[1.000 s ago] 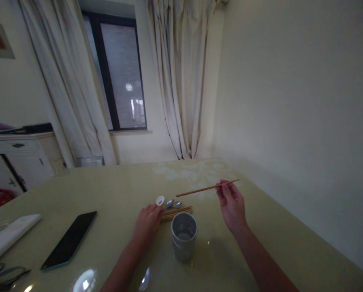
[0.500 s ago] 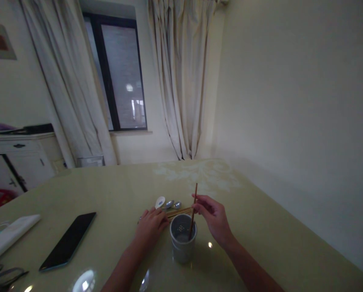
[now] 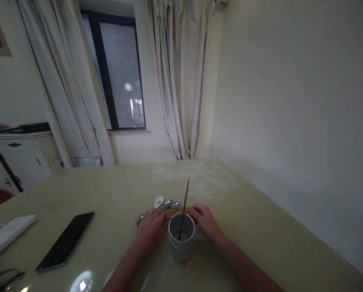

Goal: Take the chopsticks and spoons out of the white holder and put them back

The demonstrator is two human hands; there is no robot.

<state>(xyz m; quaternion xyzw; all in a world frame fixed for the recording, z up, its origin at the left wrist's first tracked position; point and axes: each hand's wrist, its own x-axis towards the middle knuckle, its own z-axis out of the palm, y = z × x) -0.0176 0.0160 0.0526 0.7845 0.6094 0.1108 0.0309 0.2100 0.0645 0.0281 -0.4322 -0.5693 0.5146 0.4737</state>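
A single brown chopstick leans upright in the grey cup, which has holes in its bottom. Behind the cup lies a bundle of chopsticks on the table. My left hand is curled over the left part of this bundle, with some ends poking out past it. Beyond those fingers are a white spoon and two metal spoons, their handles partly covered. My right hand is closed at the right ends of the chopsticks, just behind the cup's rim; its fingertips are partly hidden.
On the left of the glossy table lie a black phone, a white flat box and dark-handled scissors. A wall runs along the table's right side. Behind are curtains and a window.
My right hand has let go of the brown chopstick, which now leans in the cup by itself. That hand has moved down and left to the chopsticks on the table. My left hand stays put.
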